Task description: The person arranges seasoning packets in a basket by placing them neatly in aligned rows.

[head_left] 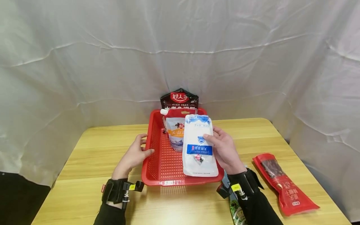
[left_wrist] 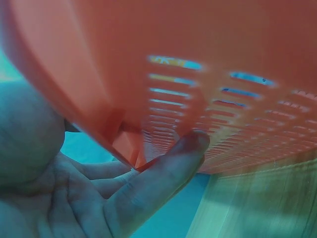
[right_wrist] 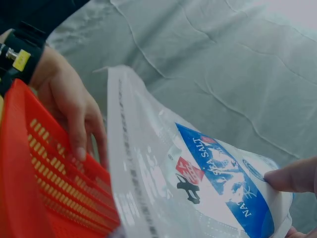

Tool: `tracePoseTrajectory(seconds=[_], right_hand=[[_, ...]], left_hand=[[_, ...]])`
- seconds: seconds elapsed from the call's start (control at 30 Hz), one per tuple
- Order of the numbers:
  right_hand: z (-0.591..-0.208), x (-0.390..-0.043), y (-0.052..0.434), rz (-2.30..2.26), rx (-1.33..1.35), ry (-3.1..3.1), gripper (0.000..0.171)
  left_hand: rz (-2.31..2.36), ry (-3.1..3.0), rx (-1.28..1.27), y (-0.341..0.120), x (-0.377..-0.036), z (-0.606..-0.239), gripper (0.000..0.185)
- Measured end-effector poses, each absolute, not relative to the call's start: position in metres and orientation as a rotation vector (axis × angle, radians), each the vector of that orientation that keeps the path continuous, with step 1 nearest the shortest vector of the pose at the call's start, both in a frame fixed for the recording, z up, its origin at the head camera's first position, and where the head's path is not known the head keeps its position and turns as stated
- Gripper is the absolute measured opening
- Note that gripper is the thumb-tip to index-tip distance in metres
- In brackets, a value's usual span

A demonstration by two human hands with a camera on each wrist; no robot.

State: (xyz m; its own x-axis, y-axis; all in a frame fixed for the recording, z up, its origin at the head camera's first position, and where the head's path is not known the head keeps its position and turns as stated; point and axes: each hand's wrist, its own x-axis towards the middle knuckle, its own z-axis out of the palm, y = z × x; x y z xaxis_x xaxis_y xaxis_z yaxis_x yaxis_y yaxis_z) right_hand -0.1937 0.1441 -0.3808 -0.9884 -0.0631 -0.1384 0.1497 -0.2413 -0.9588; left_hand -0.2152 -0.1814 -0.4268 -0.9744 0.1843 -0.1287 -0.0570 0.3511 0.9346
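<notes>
My left hand (head_left: 134, 155) grips the left rim of a red plastic basket (head_left: 153, 182). In the left wrist view, fingers (left_wrist: 163, 183) lie along the outside of its slotted wall (left_wrist: 119, 44). Over the right part of the basket, my right hand (head_left: 225, 151) holds a white and blue bag of sea salt (head_left: 198, 167), its thumb on the printed face. The lettering "SEA SALT" shows on the salt bag (right_wrist: 153, 163) in the right wrist view. Inside the basket stands a spouted pouch (head_left: 175, 132) with an orange band, partly covered by the salt bag.
A dark seasoning packet (head_left: 180, 98) rises at the basket's back. On the wooden table (head_left: 92, 156) to the right lies a red snack packet (head_left: 284, 184). A green and blue packet (head_left: 237, 214) is partly hidden under my right forearm. A pale curtain (head_left: 126, 72) hangs behind.
</notes>
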Motion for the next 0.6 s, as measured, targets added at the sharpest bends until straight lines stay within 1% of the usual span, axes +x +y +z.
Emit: tracePoseTrajectory(seconds=[0.23, 0.43, 0.6], right_hand=[[-0.384, -0.189, 0.126, -2.353, 0.084, 1.859, 0.072], [-0.389, -0.184, 0.117, -2.317, 0.084, 1.883, 0.066], [-0.392, -0.182, 0.113, -2.289, 0.079, 1.898, 0.065]], left_hand=[[1.678, 2.405, 0.111, -0.182, -0.215, -0.425, 0.075], [1.668, 2.403, 0.115, -0.181, -0.213, -0.423, 0.076], [1.655, 2.417, 0.096, -0.182, -0.212, -0.421, 0.076]])
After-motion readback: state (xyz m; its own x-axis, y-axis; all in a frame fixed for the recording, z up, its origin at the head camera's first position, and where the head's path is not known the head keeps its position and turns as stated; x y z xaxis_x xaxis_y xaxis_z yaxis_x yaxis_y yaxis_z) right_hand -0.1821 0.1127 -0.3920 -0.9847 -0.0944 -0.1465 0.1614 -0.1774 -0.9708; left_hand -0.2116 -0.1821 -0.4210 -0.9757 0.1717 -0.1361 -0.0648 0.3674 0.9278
